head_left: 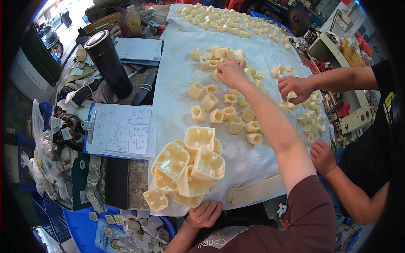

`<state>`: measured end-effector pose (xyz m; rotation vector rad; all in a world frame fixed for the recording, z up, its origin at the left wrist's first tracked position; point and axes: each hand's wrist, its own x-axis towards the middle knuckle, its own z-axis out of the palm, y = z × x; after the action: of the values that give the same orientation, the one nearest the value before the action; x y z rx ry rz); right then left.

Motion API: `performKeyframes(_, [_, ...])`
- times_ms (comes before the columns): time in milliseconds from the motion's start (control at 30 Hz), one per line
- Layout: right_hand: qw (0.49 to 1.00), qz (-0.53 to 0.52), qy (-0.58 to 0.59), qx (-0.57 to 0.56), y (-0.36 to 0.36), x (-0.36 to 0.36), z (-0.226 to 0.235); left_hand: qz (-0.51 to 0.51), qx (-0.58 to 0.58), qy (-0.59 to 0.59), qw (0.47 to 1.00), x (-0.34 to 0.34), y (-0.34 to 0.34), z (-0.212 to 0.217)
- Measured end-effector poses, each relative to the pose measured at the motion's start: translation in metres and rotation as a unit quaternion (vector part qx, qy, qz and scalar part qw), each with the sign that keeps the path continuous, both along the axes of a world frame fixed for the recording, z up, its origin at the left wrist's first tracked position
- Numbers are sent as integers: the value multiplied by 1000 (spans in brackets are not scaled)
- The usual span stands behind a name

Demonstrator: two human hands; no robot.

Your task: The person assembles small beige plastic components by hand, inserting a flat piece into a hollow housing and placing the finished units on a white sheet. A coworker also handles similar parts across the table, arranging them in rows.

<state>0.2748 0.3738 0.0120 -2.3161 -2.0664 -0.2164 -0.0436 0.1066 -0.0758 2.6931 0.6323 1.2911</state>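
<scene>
My right hand (232, 72) reaches across the table into a cluster of small cream plastic sockets, its fingers curled. The hand hides what they hold, if anything. Several similar sockets (209, 102) lie loose just nearer, hollow ends turned various ways. Down at the table's near edge rests my left hand (204, 214), fingers folded in; what lies inside cannot be seen. Right above it is a heap of larger cream plastic boxes (171, 161), hollow with rounded corners, stacked on one another. All of these lie on a white sheet (173, 90) covering the table.
At the right, a co-worker's hand (295, 89) handles small pieces; their other hand (322, 157) is at the table edge. A clipboard (118, 130) and black cylinder (109, 63) stand left. Flat beige strips (255, 188) lie near the front; a blue tub (76, 227) holds parts below.
</scene>
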Motion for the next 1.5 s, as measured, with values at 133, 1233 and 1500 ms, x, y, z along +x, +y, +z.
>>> performKeyframes(133, [999, -12, -16, 49, -1, -9, -1, 6, 1, 1, 1000, -1, 0, 2])
performKeyframes(1233, [996, -21, 50, -65, -32, 5, 22, 2, -5, -1, 1000, 0, -1, -1])
performKeyframes(1500, [999, -22, -2, 43, 4, 3, 19, 2, -1, 5, 1000, 0, 0, 1])
